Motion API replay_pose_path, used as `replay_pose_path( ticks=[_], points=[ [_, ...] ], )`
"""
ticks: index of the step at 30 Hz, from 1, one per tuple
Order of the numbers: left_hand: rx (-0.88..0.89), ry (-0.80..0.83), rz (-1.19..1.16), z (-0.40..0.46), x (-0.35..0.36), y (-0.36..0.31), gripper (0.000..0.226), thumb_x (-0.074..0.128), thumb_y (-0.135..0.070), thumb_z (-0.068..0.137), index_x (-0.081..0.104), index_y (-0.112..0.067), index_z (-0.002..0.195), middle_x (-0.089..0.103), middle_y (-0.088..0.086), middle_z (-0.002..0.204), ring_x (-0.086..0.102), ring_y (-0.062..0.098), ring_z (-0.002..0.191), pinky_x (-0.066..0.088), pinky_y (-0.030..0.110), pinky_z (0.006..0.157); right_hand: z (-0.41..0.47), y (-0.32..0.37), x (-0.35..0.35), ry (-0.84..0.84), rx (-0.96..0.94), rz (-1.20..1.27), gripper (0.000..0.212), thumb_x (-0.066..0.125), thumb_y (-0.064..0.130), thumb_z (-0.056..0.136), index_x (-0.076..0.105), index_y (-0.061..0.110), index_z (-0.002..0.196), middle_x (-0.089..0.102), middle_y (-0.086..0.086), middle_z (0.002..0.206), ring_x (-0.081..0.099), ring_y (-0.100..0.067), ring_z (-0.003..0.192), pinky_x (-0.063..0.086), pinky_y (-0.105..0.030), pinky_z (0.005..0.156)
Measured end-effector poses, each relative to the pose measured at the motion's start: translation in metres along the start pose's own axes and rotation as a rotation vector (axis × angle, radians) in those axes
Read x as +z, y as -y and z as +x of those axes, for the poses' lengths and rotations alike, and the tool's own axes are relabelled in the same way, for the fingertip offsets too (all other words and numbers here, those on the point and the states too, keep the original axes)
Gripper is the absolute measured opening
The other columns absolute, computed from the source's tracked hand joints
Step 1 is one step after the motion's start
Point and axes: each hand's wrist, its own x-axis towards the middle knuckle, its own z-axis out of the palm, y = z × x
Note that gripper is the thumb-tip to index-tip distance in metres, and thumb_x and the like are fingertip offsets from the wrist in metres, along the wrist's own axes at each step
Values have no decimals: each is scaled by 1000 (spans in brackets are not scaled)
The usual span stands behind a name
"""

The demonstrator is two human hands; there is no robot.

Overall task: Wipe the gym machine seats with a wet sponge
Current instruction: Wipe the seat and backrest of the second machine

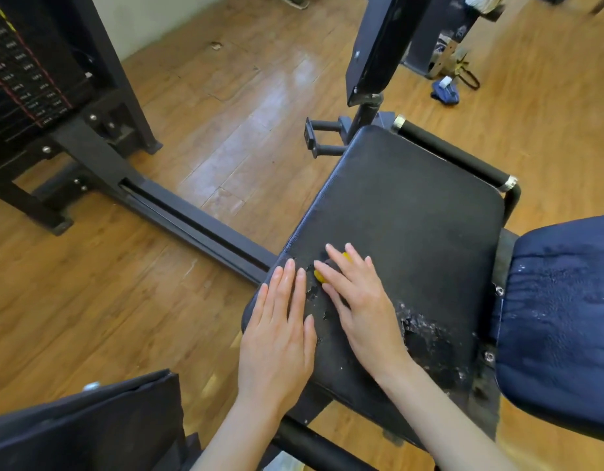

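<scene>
A black padded seat point(412, 212) of a gym machine fills the middle of the head view, its cover cracked and peeling near the front edge. My right hand point(358, 300) presses flat on a yellow sponge point(319, 277), and only two small bits of the sponge show past the fingers. My left hand point(280, 331) lies flat with straight fingers on the seat's near left corner, just beside the right hand.
A dark blue back pad point(558, 328) stands at the right. The weight stack point(29, 79) and its black frame rail point(178, 215) run along the left. Another dark pad point(90, 426) sits at the bottom left. Wooden floor point(226, 113) surrounds the machine, with a blue cloth point(445, 91) lying far right.
</scene>
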Motion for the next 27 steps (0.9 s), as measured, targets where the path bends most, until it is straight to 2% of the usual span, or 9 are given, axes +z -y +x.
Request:
replay_pose_path(
  ticks=[2, 6, 10, 12, 16, 19, 21, 23, 27],
  points=[
    [3, -1, 5, 1, -1, 0, 58, 30, -31, 100, 37, -3, 151, 32, 15, 159, 29, 28, 148, 22, 43, 117, 15, -12, -4, 1, 4, -18, 33, 48, 23, 99, 61, 21, 129, 48, 4, 145, 34, -20, 141, 19, -38, 119],
    [12, -28, 25, 1, -1, 0, 58, 29, -31, 100, 39, -4, 150, 35, 15, 158, 31, 29, 147, 22, 45, 122, 52, -11, 3, -115, 230, 37, 32, 51, 17, 100, 60, 19, 130, 46, 1, 147, 29, -23, 143, 11, -36, 119],
    [70, -17, 8, -2, 0, -1, 58, 33, -29, 101, 29, -7, 154, 25, 13, 162, 20, 26, 151, 13, 41, 124, -23, 11, 8, -113, 153, -25, 34, 52, 15, 99, 59, 18, 131, 47, 2, 146, 31, -21, 143, 17, -40, 120],
    [157, 11, 10, -3, 3, -9, 58, 32, -29, 101, 28, -6, 155, 24, 13, 163, 20, 26, 151, 10, 39, 123, -15, -3, 4, -83, 123, -43, 34, 49, 20, 99, 61, 19, 130, 49, 2, 145, 34, -21, 141, 21, -41, 119],
    [199, 28, 55, -6, 8, -18, 59, 32, -32, 102, 32, -4, 153, 26, 13, 162, 25, 25, 150, 15, 39, 121, 28, -20, 0, -172, 290, -54, 38, 46, 18, 101, 52, 18, 138, 45, -3, 148, 31, -26, 142, 18, -42, 119],
    [214, 29, 51, -7, 8, -16, 58, 28, -34, 103, 32, -4, 153, 26, 13, 162, 25, 25, 150, 18, 40, 120, -24, 4, 6, -181, 311, -141, 43, 44, 18, 101, 45, 16, 144, 40, -4, 151, 27, -25, 144, 20, -42, 119],
    [217, 25, 40, -7, 8, -16, 58, 27, -33, 103, 32, -3, 153, 26, 13, 161, 26, 25, 149, 19, 40, 119, -50, 11, 3, -133, 286, -150, 42, 42, 22, 101, 47, 17, 143, 41, -3, 151, 28, -22, 144, 21, -40, 118],
    [218, 30, 49, -6, 7, -17, 58, 26, -32, 103, 31, -2, 153, 26, 14, 161, 27, 26, 149, 20, 41, 119, -31, -8, -2, -147, 271, -157, 39, 44, 21, 102, 51, 15, 139, 45, -5, 148, 33, -24, 142, 20, -38, 118],
    [219, 22, 65, -5, 9, -16, 58, 22, -32, 104, 28, -2, 154, 25, 14, 162, 24, 27, 150, 17, 41, 120, 11, -25, -3, -248, 443, -150, 40, 50, 13, 100, 50, 12, 140, 44, -9, 148, 32, -28, 142, 13, -37, 118]
  ],
)
